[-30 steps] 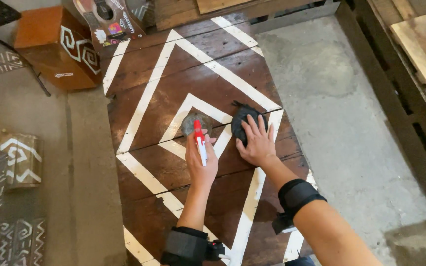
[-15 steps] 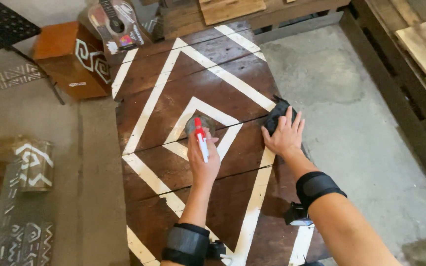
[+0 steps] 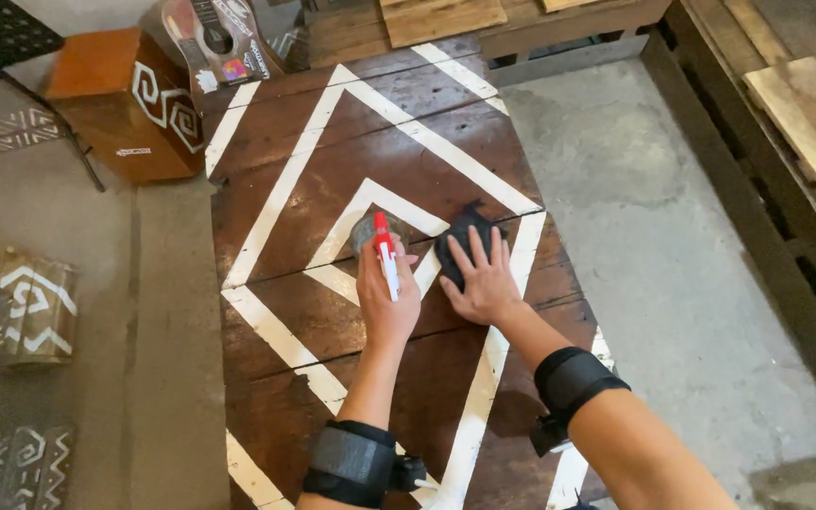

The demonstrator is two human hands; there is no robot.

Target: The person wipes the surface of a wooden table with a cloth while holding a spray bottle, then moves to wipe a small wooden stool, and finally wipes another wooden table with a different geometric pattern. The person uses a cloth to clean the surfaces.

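Left hand [image 3: 387, 300] wrapped around a white marker with a red cap [image 3: 385, 253], cap end aimed away over the dark wooden table [image 3: 276, 397] painted with white diamond lines. Right hand [image 3: 484, 279] spread flat, fingers apart, pressing a dark cloth [image 3: 457, 238] onto the boards just beside the marker. Brown patterned box [image 3: 129, 104] well apart at the far left corner.

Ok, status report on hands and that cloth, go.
Left hand grips red-capped white bottle. Right hand flat on dark cloth, on brown white-striped panel. Nothing in the way.

Dark cloth [image 3: 460, 247] on white-striped brown wooden board [image 3: 332, 179]
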